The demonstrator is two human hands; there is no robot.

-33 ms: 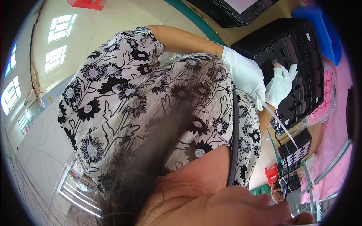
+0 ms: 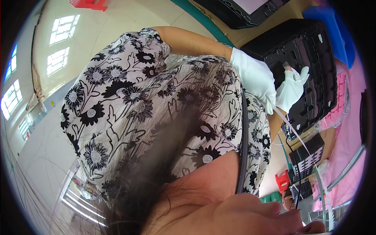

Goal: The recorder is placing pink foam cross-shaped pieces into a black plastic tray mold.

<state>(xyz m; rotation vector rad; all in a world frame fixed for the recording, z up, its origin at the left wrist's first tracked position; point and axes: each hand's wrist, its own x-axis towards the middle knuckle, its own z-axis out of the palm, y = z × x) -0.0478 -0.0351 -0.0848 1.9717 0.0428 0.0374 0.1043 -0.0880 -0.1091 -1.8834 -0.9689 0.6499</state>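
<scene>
My left hand (image 2: 255, 76) wears a white glove and reaches in from the upper middle, beside a black moulded plastic tray (image 2: 319, 78). Its fingers are mostly hidden, so its grip does not show. Just right of it, my right hand (image 2: 290, 92), also in a white glove, is over the tray. One fingertip is bare, and a small greyish piece (image 2: 286, 64) shows at it, too small to name. The other fingers of that hand are bent. A narrow white strip (image 2: 291, 128) runs from near the gloves toward the lower right.
A blue bin (image 2: 333, 35) stands beyond the tray, with another black tray (image 2: 239, 15) at the top. Pink material in clear wrap (image 2: 336, 105) lies at the right. Lower down are black perforated crates (image 2: 307, 156), a red container (image 2: 282, 181) and a thin black cable (image 2: 298, 172).
</scene>
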